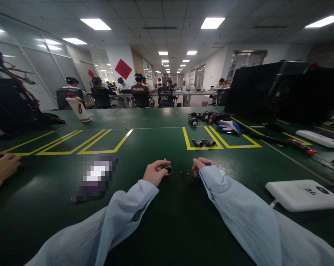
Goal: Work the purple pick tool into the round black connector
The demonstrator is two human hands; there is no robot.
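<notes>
"PUMPKIN" stands in pale capitals across the back of a brown shirt on a seated person; a dark handwritten mark sits on the white power bank-like device at the right, perhaps two characters, turned and not surely legible; the large red diamond sign on the pillar bears a dark figure too unclear to read; small pale labels on the yellow tape are too small to make out.

Head camera, one: above green workbench, facing forward and down; left hand, right hand near; office ceiling beyond.
</notes>
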